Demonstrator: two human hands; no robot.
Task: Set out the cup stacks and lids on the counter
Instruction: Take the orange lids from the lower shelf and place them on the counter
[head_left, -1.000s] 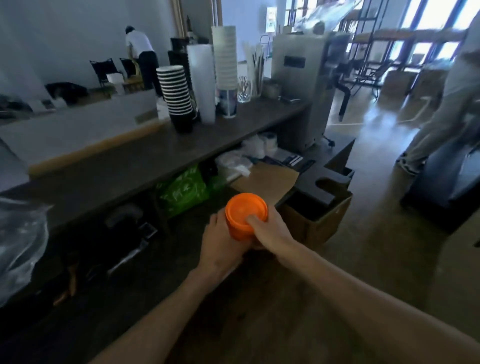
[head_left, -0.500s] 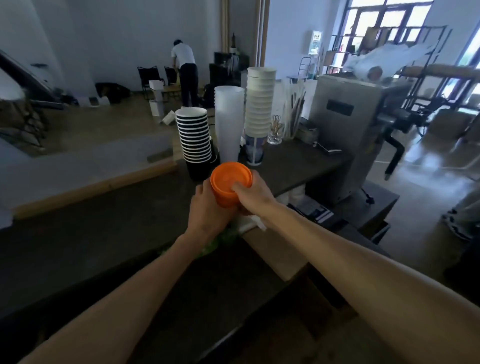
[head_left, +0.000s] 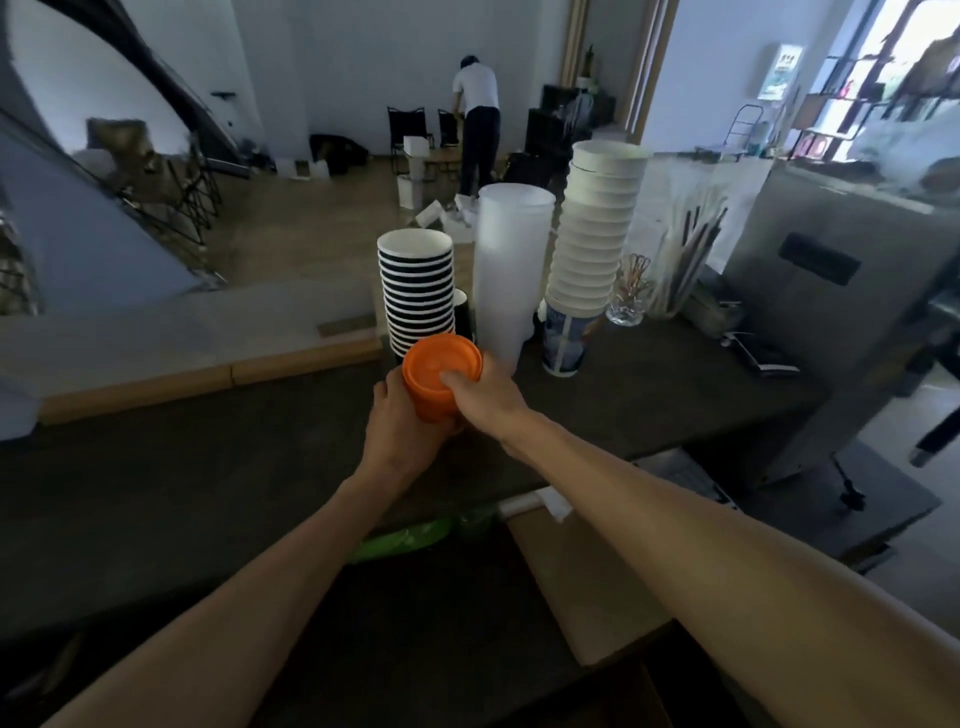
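Orange stack of lids (head_left: 441, 375): held between both hands above the near part of the dark counter (head_left: 208, 467), just in front of the cup stacks. Left hand (head_left: 402, 431) curls round the stack's lower left side; right hand (head_left: 485, 397) grips the right side, thumb lying over the top rim. The hands sit close together, both clamped on the stack.

Black-and-white cup stack (head_left: 418, 291): at 12 o'clock from the lids, just behind them, upright on the counter.

Translucent plastic cup stack (head_left: 511, 265): at 1 o'clock, beside the black-and-white stack, upright.

White paper cup stack (head_left: 597, 228): at 1 to 2 o'clock, tallest, leaning slightly, its lowest cup printed in blue (head_left: 566, 343).

Glass jar with stirrers (head_left: 631, 291): at 2 o'clock, beside the white stack; wrapped straws (head_left: 691, 254) stand just right of it.

Steel machine (head_left: 841, 291): at 3 o'clock, at the counter's right end.

Green bag (head_left: 410, 538) and cardboard box (head_left: 582, 582): at 6 o'clock, under the counter edge.

Person in white top (head_left: 475, 119): at 12 o'clock, far back in the room, bent over chairs.
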